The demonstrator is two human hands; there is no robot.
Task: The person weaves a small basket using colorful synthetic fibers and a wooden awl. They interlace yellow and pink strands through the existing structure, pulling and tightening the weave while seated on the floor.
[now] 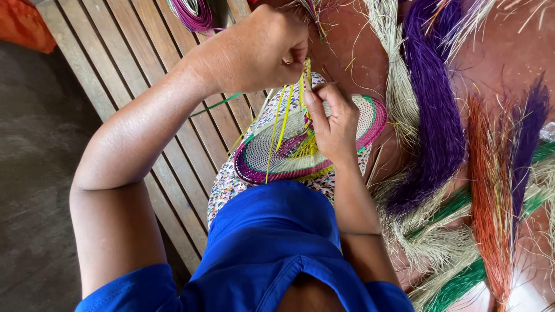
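Woven disc (272, 156) lies on the lap, several coloured rings complete (rim unfinished). Above it, left hand (263, 49) pinches yellow strands (283, 118); right hand (332, 118) grips the disc.

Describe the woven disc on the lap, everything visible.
The woven disc is a flat, round coiled piece of fibre: cream rings, a green band, a magenta rim. It lies tilted on a patterned cloth over the lap. The right hand presses on it; the left hand pinches yellow strands rising from it.
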